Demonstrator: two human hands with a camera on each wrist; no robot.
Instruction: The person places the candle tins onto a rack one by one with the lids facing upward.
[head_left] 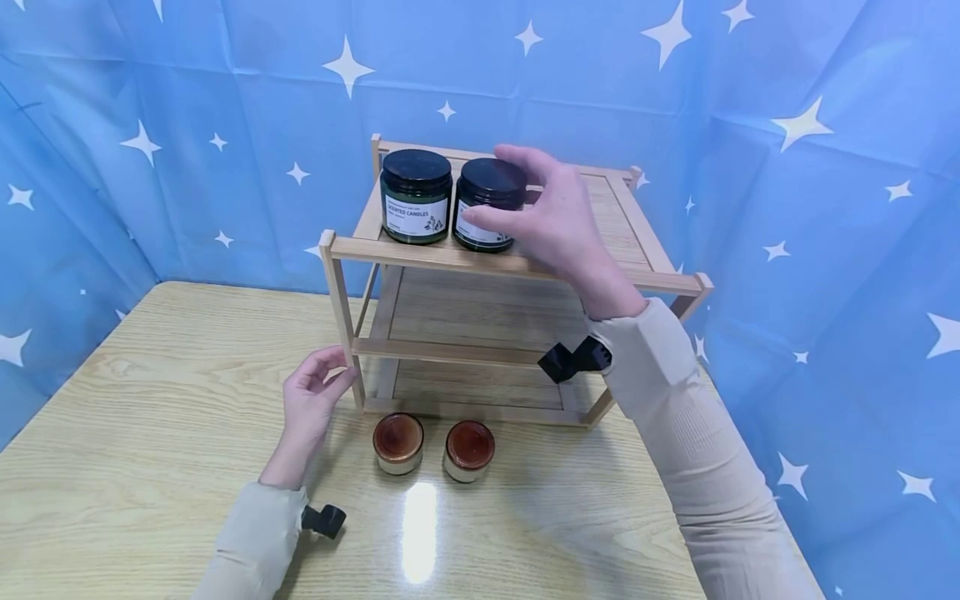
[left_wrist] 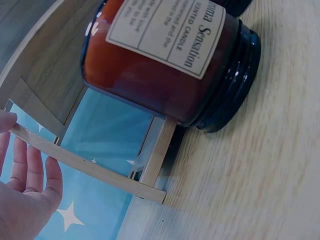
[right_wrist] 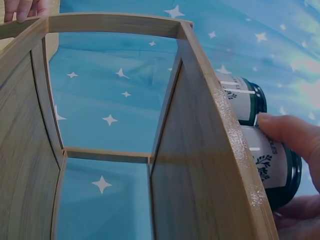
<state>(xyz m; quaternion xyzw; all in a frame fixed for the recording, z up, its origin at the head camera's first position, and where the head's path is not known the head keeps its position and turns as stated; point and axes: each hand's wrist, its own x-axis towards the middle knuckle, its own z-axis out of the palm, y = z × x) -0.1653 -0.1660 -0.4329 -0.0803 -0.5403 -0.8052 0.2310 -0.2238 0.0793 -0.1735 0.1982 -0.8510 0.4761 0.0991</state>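
My right hand (head_left: 558, 212) grips a dark green scented candle jar (head_left: 487, 218) with a black lid, thumb at its front label and fingers behind. The jar is on the top shelf of a wooden two-tier rack (head_left: 442, 258). Close on its left stands a matching candle jar (head_left: 416, 200). Lower down, my left hand (head_left: 315, 392) holds the rack's front left leg, thumb on one side and fingers on the other, as the left wrist view shows. In the right wrist view, the right thumb (right_wrist: 290, 132) lies on the gripped jar.
Two amber candle jars with reddish-brown lids, a left one (head_left: 398, 443) and a right one (head_left: 468, 451), stand on the wood-grain table (head_left: 150, 433) before the rack. A blue curtain with white stars (head_left: 247, 108) hangs behind and at the sides.
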